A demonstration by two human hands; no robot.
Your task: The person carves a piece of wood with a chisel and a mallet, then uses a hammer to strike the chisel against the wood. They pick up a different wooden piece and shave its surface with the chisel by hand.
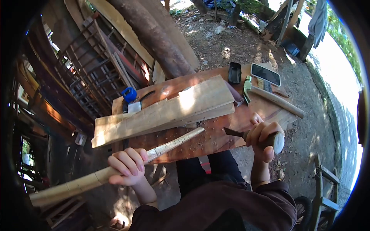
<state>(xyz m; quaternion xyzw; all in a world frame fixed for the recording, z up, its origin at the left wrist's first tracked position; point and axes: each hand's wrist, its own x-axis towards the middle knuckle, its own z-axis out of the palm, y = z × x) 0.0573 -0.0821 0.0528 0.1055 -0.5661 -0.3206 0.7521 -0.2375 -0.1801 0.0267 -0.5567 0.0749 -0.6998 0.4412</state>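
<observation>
My left hand (129,165), fingers curled shut round the long, curved, pale wooden stick with dark cross marks (175,144), grips it partway along; one end runs out past my knuckles to the lower left, beyond the table's left edge; the other, narrower end points up and right, over the near part of the reddish-brown wooden table (216,145); my right hand (266,136) is closed round the handle of the knife with a dark angled blade and a thick, pale-ended handle (232,132); blade points left towards the stick's narrow end, apart from it, a gap between them over the table; open room also right of my right hand, over the grey-brown dirt ground (308,115), past the table's right edge; beyond the stick, stacked pale flat wooden boards (154,111) lie slanted across the table, limiting room on the far side; blue tape measure (129,94) near their left end, close to the table's left edge; green-headed hammer with a wooden handle (277,101) right of the boards, handle end reaching the right edge; farther, open black plastic case (234,73) and white-edged, dark-screened phone (266,74) near the far edge.
</observation>
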